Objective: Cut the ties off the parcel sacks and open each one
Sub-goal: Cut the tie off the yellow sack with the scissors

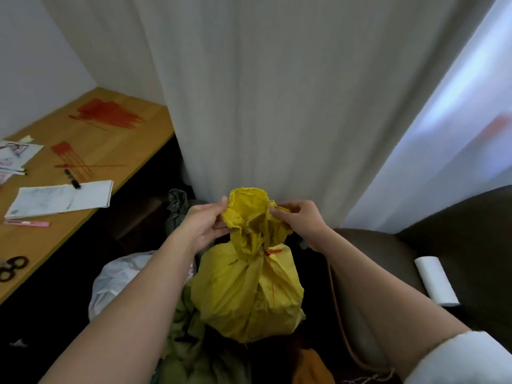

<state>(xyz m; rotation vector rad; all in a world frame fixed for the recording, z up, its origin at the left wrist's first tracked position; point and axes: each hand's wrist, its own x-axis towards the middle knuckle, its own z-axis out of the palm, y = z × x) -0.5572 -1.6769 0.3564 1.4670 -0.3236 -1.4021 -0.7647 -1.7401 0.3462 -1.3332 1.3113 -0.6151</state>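
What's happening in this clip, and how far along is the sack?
A person holds the gathered mouth of a yellow sack with both hands: the left hand pinches the cloth on one side, the right hand on the other. The red tie is still cinched round the neck, so this sack is not yet open. Scissors lie untouched on the wooden table, near loose red ties and papers. Other sacks, green and white, lie below.

desk (133, 128): papers (61, 199), pen (72, 179), pink strip (27, 223) | curtain (263, 92) | armchair (457, 231), white roll (436, 281)
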